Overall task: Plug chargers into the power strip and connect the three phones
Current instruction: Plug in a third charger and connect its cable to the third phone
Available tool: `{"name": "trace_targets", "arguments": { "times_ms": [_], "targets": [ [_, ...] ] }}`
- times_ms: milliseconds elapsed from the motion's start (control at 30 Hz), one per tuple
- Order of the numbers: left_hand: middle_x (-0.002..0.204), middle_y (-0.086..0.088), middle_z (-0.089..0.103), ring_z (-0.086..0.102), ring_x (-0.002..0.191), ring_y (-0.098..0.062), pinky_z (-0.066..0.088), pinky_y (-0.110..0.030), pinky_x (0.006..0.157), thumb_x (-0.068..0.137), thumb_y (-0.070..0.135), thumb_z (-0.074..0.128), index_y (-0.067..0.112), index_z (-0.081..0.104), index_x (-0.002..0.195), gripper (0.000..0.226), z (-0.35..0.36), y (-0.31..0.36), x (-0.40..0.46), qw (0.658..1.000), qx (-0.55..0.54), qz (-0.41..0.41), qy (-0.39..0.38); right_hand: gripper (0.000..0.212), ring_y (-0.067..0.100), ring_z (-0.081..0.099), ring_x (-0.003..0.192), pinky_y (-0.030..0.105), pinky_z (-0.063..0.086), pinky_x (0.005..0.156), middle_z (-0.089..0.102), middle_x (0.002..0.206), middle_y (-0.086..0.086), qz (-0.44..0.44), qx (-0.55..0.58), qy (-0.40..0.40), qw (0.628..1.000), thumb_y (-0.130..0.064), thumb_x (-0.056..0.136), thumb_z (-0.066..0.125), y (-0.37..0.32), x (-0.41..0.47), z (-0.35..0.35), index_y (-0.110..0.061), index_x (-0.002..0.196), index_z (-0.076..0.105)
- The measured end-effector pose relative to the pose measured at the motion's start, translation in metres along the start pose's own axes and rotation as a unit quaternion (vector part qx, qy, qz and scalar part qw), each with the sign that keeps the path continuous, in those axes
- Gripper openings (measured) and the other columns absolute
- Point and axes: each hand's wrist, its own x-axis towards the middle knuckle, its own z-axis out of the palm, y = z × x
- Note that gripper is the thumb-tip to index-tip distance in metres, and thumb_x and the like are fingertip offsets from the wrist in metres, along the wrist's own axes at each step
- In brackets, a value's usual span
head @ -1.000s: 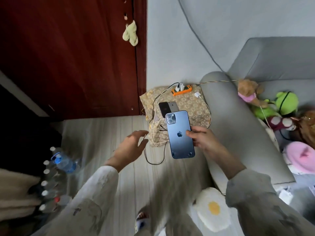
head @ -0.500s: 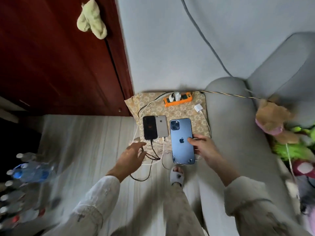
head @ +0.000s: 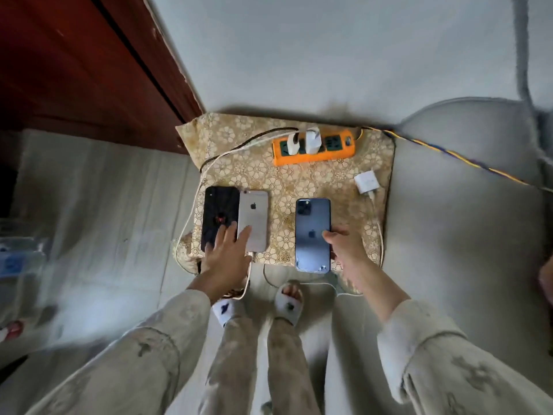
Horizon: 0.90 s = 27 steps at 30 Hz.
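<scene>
Three phones lie face down on a floral mat on the floor, in the corner between a red-brown door and a grey sofa. Black phone and silver phone touch side by side at the mat's left; blue phone sits apart to their right.

Left hand is spread flat, fingers resting across the lower ends of the black and silver phones, not gripping. Right hand pinches the blue phone's right edge, thumb on its back.

Orange power strip lies at the mat's far edge with two white chargers plugged in beside each other. A third white charger lies loose on the mat near the sofa, its cable running down the mat's right edge. A white cable loops from the strip round the left side to the silver phone's bottom end. Whether the black phone is cabled is hidden by the hand.

Strip's braided yellow-blue cord runs off over the sofa arm. Slippered feet stand just short of the mat. Floor is pale planks, wall plain grey; left edge too blurred to read
</scene>
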Motion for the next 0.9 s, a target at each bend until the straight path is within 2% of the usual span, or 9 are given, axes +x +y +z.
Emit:
{"name": "trace_targets", "arguments": {
  "times_ms": [100,200,300,433,567,633,733,833,900],
  "targets": [
    [0.155,-0.006,-0.020,-0.017,0.142,-0.032,0.011,-0.065,0.110,0.090,0.036,0.051,0.034,-0.002,0.144,0.076,0.011,0.001,0.033,0.999,0.029,-0.015,-0.004,0.013,0.032,0.060,0.099,0.046,0.047,0.093,0.064,0.113,0.019,0.015,0.000,-0.001,1.000,-0.004,0.090,0.053,0.003,0.029,0.012,-0.011,0.089,0.064],
    [0.151,-0.004,-0.030,-0.022,0.140,-0.033,0.010,-0.069,0.106,0.084,0.048,0.054,0.039,-0.014,0.141,0.089,0.016,0.002,0.053,0.999,0.040,-0.028,0.010,0.022,0.034,0.060,0.102,0.049,0.049,0.091,0.067,0.097,0.013,0.020,-0.010,-0.005,1.000,-0.005,0.090,0.053,0.005,0.047,0.017,-0.019,0.076,0.063],
    [0.150,-0.005,-0.033,-0.024,0.139,-0.035,0.012,-0.070,0.106,0.081,0.054,0.053,0.038,-0.020,0.139,0.094,0.019,0.004,0.059,0.997,0.062,-0.042,0.020,0.014,0.025,0.059,0.078,0.035,0.048,0.066,0.065,0.083,0.007,-0.003,-0.045,0.000,0.999,-0.008,0.089,0.055,0.006,0.055,0.020,-0.010,0.089,0.069],
    [0.150,-0.008,-0.033,-0.024,0.139,-0.036,0.014,-0.070,0.106,0.082,0.051,0.054,0.036,-0.024,0.138,0.097,0.020,0.008,0.060,0.995,0.081,-0.060,0.015,0.015,0.026,0.064,0.076,0.042,0.055,0.076,0.071,0.083,0.010,-0.081,-0.180,0.071,0.978,-0.013,0.085,0.061,0.005,0.055,0.019,-0.006,0.091,0.072],
    [0.150,-0.010,-0.031,-0.021,0.139,-0.038,0.019,-0.069,0.105,0.081,0.052,0.054,0.033,-0.025,0.138,0.099,0.020,0.010,0.059,0.993,0.104,-0.059,0.017,0.022,0.029,0.066,0.093,0.044,0.053,0.087,0.069,0.106,0.012,-0.066,-0.198,0.038,0.977,-0.015,0.088,0.057,-0.001,0.054,0.012,-0.003,0.104,0.067],
    [0.150,-0.012,-0.031,-0.020,0.139,-0.039,0.021,-0.068,0.104,0.081,0.052,0.053,0.032,-0.026,0.138,0.100,0.020,0.010,0.059,0.991,0.120,-0.060,0.018,0.022,0.028,0.066,0.090,0.037,0.055,0.081,0.069,0.105,0.013,-0.095,-0.222,0.039,0.970,-0.015,0.090,0.053,-0.008,0.057,0.000,-0.003,0.103,0.067],
    [0.150,-0.013,-0.031,-0.020,0.139,-0.040,0.021,-0.068,0.104,0.080,0.053,0.053,0.031,-0.028,0.137,0.102,0.021,0.010,0.059,0.989,0.131,-0.062,0.016,0.019,0.027,0.062,0.089,0.025,0.051,0.070,0.064,0.106,0.016,-0.201,-0.280,0.151,0.927,-0.015,0.088,0.054,-0.026,0.065,-0.024,-0.001,0.100,0.061],
    [0.149,-0.013,-0.032,-0.020,0.139,-0.040,0.021,-0.067,0.103,0.080,0.054,0.052,0.031,-0.031,0.136,0.103,0.022,0.009,0.060,0.989,0.137,-0.061,0.016,0.047,0.035,0.047,0.112,0.042,0.041,0.094,0.049,0.122,0.021,-0.202,-0.360,0.265,0.871,-0.027,0.082,0.064,-0.042,0.084,-0.050,0.001,0.116,0.047],
    [0.149,-0.012,-0.033,-0.021,0.139,-0.039,0.021,-0.067,0.104,0.080,0.054,0.052,0.031,-0.033,0.134,0.104,0.023,0.009,0.061,0.989,0.135,-0.063,0.014,0.069,0.038,0.041,0.119,0.045,0.035,0.099,0.044,0.128,0.025,-0.168,-0.420,0.254,0.855,-0.037,0.077,0.068,-0.047,0.095,-0.059,0.004,0.125,0.040]
  ]
}}
